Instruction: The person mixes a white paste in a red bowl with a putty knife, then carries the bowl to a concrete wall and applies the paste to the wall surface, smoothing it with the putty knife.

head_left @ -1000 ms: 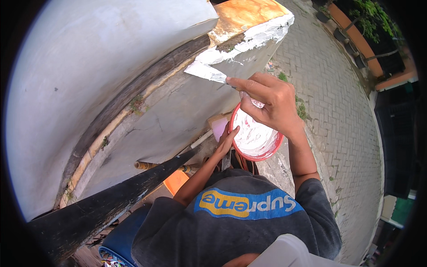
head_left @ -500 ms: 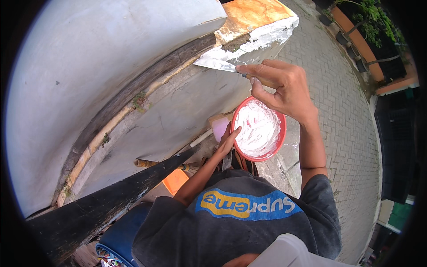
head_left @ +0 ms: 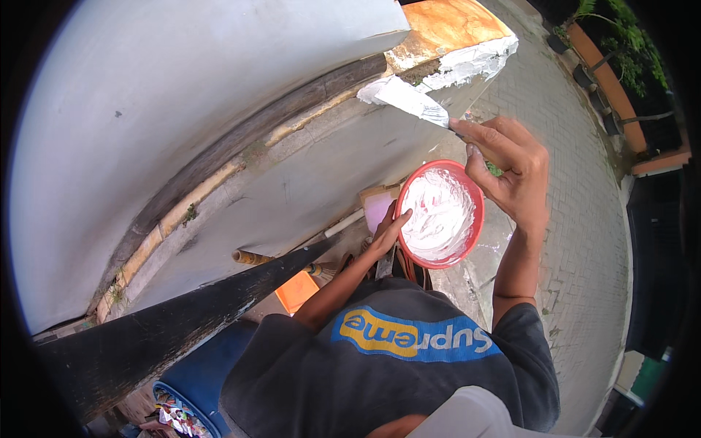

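Observation:
My right hand (head_left: 515,166) pinches the handle of a putty knife (head_left: 416,101), its blade coated in white paste. The blade lies against the edge of the wall ledge (head_left: 325,109), close to the orange-stained top (head_left: 454,28). A rough layer of white filler (head_left: 475,61) covers the ledge's outer edge. Lower down, my left hand (head_left: 391,229) grips the rim of a red bowl (head_left: 477,228), the thumb over its inner side. Smeared white paste (head_left: 438,215) lines the bowl's inside.
A black beam (head_left: 197,321) slants across the lower left, above a blue bin (head_left: 201,369) and an orange object (head_left: 296,291). The pale curved wall (head_left: 204,109) rises on the left. Paving (head_left: 577,241) stretches along the right, with potted plants (head_left: 584,77) beyond.
The putty knife's blade has turned to show more of its white-coated face. My right hand sits slightly farther right and lower in view. My left hand still holds the bowl.

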`<control>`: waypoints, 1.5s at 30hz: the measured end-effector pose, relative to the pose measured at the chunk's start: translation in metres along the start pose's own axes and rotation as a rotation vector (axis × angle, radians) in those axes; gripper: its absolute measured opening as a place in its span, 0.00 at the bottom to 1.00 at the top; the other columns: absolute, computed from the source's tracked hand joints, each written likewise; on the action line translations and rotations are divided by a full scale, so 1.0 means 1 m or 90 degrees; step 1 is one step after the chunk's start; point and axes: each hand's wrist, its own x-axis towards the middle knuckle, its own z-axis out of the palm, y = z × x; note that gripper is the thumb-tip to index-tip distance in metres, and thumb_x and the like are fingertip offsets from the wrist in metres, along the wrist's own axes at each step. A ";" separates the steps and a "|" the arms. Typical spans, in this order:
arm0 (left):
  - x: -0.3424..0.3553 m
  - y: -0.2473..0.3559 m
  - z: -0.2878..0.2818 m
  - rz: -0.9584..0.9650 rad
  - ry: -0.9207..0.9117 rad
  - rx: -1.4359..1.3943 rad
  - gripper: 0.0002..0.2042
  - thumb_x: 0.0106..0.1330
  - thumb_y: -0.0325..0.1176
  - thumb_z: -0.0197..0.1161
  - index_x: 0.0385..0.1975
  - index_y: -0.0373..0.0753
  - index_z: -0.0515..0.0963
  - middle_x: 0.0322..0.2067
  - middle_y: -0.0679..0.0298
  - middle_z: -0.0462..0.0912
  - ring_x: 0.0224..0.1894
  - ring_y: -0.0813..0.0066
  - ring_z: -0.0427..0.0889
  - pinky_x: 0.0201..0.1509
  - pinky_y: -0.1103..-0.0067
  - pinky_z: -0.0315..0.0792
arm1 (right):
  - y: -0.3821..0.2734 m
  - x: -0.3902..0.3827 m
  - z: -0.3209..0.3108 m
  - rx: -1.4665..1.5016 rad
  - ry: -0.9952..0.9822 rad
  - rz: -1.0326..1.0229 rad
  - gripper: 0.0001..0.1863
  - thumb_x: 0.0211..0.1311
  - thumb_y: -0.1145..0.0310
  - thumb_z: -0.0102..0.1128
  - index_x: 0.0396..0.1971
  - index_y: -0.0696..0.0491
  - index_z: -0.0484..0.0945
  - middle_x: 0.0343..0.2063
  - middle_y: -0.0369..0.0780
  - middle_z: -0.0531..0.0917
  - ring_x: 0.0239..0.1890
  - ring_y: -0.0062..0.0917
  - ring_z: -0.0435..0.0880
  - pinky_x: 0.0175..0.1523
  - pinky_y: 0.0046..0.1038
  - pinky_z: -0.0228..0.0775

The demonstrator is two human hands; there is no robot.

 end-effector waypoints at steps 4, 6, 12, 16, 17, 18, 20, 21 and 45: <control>0.000 0.003 -0.002 -0.009 0.008 -0.002 0.47 0.63 0.62 0.59 0.73 0.34 0.53 0.65 0.43 0.68 0.66 0.54 0.70 0.70 0.69 0.61 | -0.006 -0.025 0.011 -0.083 0.060 0.041 0.24 0.41 0.77 0.67 0.43 0.42 0.88 0.26 0.32 0.81 0.25 0.23 0.76 0.28 0.26 0.70; 0.001 0.004 -0.003 -0.003 0.003 0.008 0.46 0.64 0.61 0.59 0.72 0.33 0.53 0.65 0.44 0.67 0.67 0.55 0.69 0.70 0.69 0.60 | -0.013 -0.032 0.020 -0.081 0.070 0.054 0.25 0.40 0.78 0.68 0.43 0.41 0.88 0.28 0.32 0.81 0.26 0.23 0.76 0.29 0.25 0.70; -0.002 0.018 0.002 0.041 -0.015 -0.016 0.44 0.66 0.58 0.60 0.72 0.32 0.54 0.66 0.46 0.65 0.68 0.57 0.66 0.71 0.69 0.58 | -0.019 -0.032 0.042 -0.056 0.091 0.046 0.26 0.40 0.80 0.67 0.44 0.43 0.88 0.27 0.34 0.82 0.25 0.23 0.76 0.28 0.25 0.69; -0.002 0.015 0.000 0.037 -0.019 -0.020 0.43 0.67 0.57 0.59 0.72 0.32 0.54 0.66 0.47 0.66 0.68 0.58 0.66 0.72 0.69 0.57 | -0.016 -0.032 0.043 -0.066 0.108 0.080 0.27 0.40 0.80 0.67 0.45 0.43 0.88 0.27 0.34 0.82 0.25 0.23 0.76 0.28 0.25 0.70; -0.002 0.014 0.000 0.031 -0.019 -0.022 0.42 0.67 0.57 0.59 0.72 0.32 0.54 0.66 0.46 0.66 0.68 0.58 0.66 0.72 0.69 0.57 | -0.015 -0.033 0.043 -0.068 0.111 0.094 0.27 0.40 0.80 0.67 0.45 0.43 0.88 0.27 0.34 0.82 0.25 0.23 0.76 0.28 0.25 0.70; -0.002 0.013 -0.001 0.026 -0.018 -0.025 0.42 0.67 0.56 0.59 0.71 0.32 0.54 0.66 0.46 0.65 0.68 0.58 0.65 0.72 0.69 0.57 | -0.018 -0.033 0.042 -0.058 0.104 0.090 0.27 0.40 0.81 0.67 0.45 0.43 0.88 0.27 0.34 0.82 0.25 0.23 0.77 0.29 0.26 0.70; -0.004 0.016 -0.001 0.013 -0.028 -0.016 0.41 0.69 0.55 0.57 0.72 0.32 0.52 0.68 0.47 0.63 0.70 0.58 0.62 0.73 0.68 0.55 | -0.025 -0.030 0.041 -0.040 0.090 0.082 0.27 0.40 0.81 0.67 0.45 0.43 0.88 0.27 0.34 0.82 0.25 0.23 0.77 0.29 0.26 0.71; -0.006 0.021 0.000 0.007 -0.039 -0.005 0.40 0.70 0.53 0.55 0.73 0.33 0.50 0.69 0.49 0.60 0.71 0.59 0.60 0.74 0.68 0.53 | -0.026 -0.030 0.043 -0.049 0.088 0.083 0.27 0.40 0.81 0.67 0.45 0.43 0.88 0.27 0.34 0.82 0.25 0.23 0.77 0.29 0.26 0.71; 0.011 -0.027 -0.001 0.040 -0.042 0.017 0.41 0.70 0.54 0.55 0.74 0.34 0.50 0.73 0.49 0.55 0.75 0.58 0.53 0.76 0.69 0.47 | -0.064 0.012 0.015 -0.145 -0.007 0.031 0.21 0.42 0.73 0.70 0.42 0.45 0.87 0.20 0.32 0.75 0.21 0.24 0.75 0.24 0.28 0.66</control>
